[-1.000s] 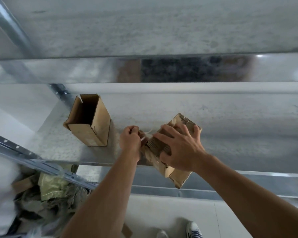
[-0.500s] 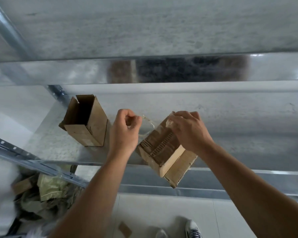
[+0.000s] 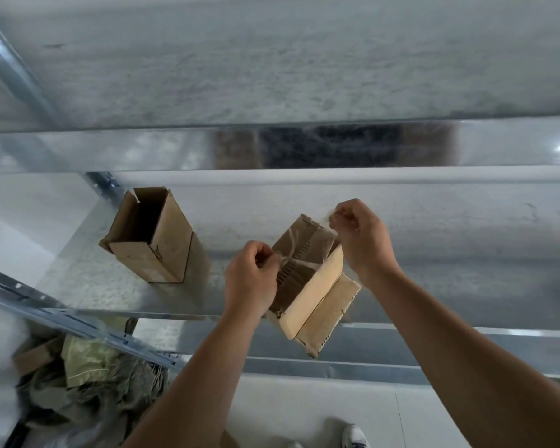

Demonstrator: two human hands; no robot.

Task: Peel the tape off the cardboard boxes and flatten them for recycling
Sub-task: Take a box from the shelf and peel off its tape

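Clear tape pinched at both ends over a small cardboard box

The tape is gripped in the curled fingers of the left hand and right hand, stretched across the torn top of the cardboard box between them at the metal shelf's front edge.

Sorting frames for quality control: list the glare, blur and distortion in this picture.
Head view: glare spot on the shelf rail, with a smeared dark reflection along it; lower-left corner washed out and blurred; wide-angle lens slants the shelf post; left hand and right hand, pinching the clear tape, look fairly sharp.
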